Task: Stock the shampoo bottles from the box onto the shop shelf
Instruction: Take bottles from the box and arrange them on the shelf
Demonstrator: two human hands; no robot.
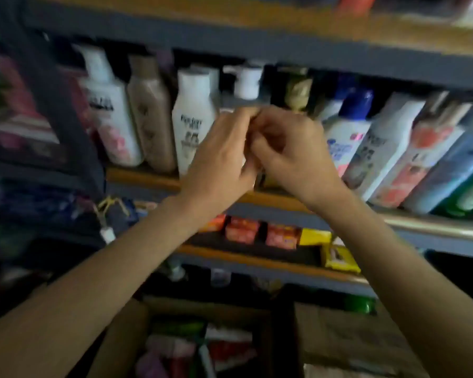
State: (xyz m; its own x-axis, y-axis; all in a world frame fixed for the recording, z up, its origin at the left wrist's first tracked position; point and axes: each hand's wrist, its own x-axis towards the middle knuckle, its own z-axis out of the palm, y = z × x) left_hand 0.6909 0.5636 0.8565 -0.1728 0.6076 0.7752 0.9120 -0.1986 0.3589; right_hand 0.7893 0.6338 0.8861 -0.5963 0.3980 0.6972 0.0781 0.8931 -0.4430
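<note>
We observe our left hand [219, 154] and right hand [290, 148] curled together before the shelf [148, 177] of shampoo bottles [193, 118]; grip contents indeterminable.

Bottle labels [191, 124] too blurred (no legible txt).

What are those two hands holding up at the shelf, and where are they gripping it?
It cannot be told: the left hand and right hand curl together and hide whatever is between them.
</note>
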